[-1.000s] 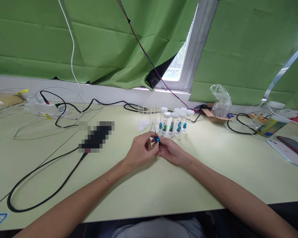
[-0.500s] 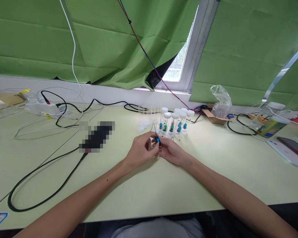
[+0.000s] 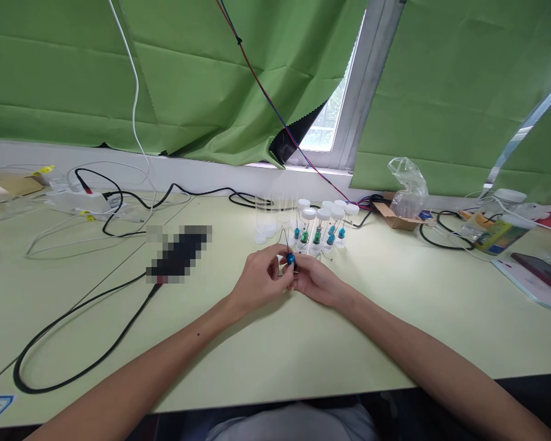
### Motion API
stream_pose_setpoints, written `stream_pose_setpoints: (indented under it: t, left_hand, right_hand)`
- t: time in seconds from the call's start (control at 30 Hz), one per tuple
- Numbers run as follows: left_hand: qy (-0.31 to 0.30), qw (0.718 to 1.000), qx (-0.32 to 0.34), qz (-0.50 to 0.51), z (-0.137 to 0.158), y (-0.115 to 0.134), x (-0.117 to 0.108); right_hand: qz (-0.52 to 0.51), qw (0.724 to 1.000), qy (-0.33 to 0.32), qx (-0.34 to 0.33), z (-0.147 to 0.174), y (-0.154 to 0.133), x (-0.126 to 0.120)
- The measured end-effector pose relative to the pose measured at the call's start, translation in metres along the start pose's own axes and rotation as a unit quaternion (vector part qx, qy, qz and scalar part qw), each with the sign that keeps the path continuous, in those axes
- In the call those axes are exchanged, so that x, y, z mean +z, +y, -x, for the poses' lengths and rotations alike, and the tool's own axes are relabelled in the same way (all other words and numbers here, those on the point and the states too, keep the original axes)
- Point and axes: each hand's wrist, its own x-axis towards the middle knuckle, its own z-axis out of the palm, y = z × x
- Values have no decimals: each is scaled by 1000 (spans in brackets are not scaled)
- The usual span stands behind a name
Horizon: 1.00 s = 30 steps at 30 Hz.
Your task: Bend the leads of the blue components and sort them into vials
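Over the middle of the table, my left hand (image 3: 264, 272) and my right hand (image 3: 316, 278) meet around a small blue part with thin metal wires (image 3: 291, 260). Fingers of both hands are closed on it, and they hide its lower portion. The wires stick upward from it; its exact kind is not clear. Just behind my hands stand several clear tubes with white caps (image 3: 322, 214), holding similar blue and green parts (image 3: 305, 237) with wires. Left of these are clear tubes without caps (image 3: 283, 220), and loose white caps (image 3: 261, 237) lie at their foot.
A black cable (image 3: 119, 343) loops over the left of the table (image 3: 239, 361) to a blurred-out dark object (image 3: 180, 254). A white power strip (image 3: 80, 199) lies at back left. At right are a small cardboard box (image 3: 397, 218), a clear jar (image 3: 509, 214) and a phone (image 3: 544, 272).
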Motion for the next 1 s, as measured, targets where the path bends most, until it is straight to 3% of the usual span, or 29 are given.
stream_pose_setpoints:
  t: [1.0]
  left_hand:
    - [2, 1000, -19, 15, 0, 2, 0]
  right_hand:
    - [-4, 999, -25, -21, -2, 5, -7]
